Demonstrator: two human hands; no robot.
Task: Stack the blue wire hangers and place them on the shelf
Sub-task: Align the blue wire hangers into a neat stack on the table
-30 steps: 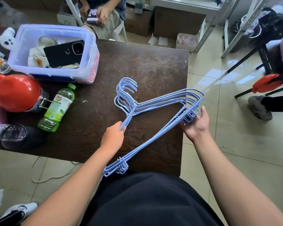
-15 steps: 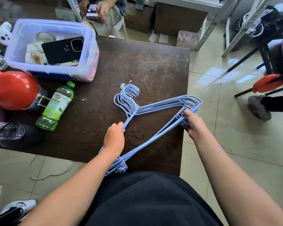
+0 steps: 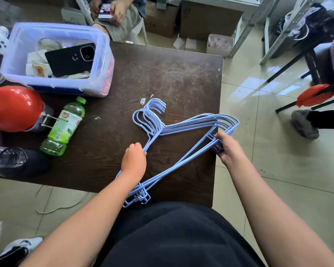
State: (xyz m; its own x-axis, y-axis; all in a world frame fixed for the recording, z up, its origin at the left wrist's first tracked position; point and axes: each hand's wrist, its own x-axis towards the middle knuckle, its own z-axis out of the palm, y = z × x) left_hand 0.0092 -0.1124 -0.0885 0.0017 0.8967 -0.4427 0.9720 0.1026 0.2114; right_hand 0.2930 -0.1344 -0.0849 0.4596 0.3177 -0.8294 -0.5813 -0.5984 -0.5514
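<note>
Blue wire hangers lie bunched near the table's right front corner, hooks together. The left hand grips one sloping side; the right hand grips the far shoulder end. Stacking looks nearly done; shelving remains.

Green bottle beside plastic bin

table far-right bare — free | left blocked — bin, bottle, red ball
</note>
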